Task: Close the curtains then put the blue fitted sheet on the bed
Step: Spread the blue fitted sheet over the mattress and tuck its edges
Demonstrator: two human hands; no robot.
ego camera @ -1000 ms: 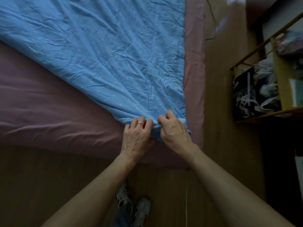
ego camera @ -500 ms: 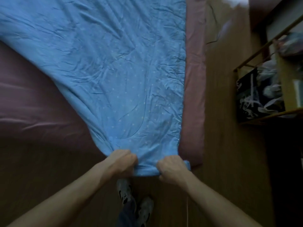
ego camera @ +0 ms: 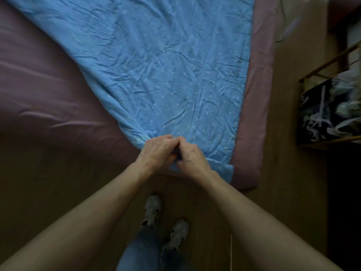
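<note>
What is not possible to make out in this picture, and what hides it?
1. Head view: the hem of the blue fitted sheet inside the grip, covered by the left hand and right hand.
2. Head view: the far part of the bed, cut off by the top edge.
3. Head view: the curtains, outside the frame.
4. Head view: the shelf contents, dim, blurred, cut by the right edge.

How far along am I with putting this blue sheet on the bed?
Done: the blue fitted sheet lies spread over the right part of the bed. In hand: left hand and right hand grip its near edge together. Left: the bed's left side and near right corner show mauve, uncovered; no corner looks tucked. Curtains: out of view.
</note>
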